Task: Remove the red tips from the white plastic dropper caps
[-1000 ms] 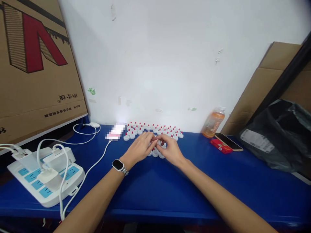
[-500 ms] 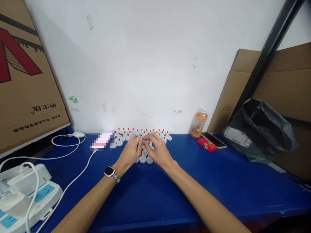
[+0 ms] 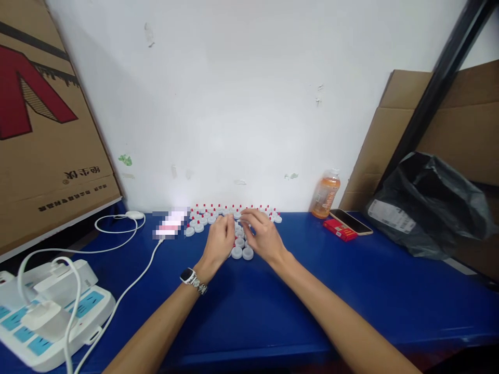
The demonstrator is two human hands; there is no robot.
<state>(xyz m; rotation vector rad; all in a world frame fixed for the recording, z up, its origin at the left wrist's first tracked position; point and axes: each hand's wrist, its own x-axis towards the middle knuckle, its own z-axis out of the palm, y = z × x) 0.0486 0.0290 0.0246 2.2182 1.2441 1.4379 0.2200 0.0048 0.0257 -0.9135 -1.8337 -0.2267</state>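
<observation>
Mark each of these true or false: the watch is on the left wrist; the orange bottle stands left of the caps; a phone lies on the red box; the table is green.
The watch sits on the left wrist: true.
The orange bottle stands left of the white caps: false, it stands to their right.
A phone lies on the red box: true.
The table is green: false, it is blue.

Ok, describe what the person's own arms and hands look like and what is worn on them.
Both forearms are bare, no sleeves or gloves showing. The left hand has a dark square-faced smartwatch on a silver metal link band at its wrist. The right hand wears nothing visible.
</observation>
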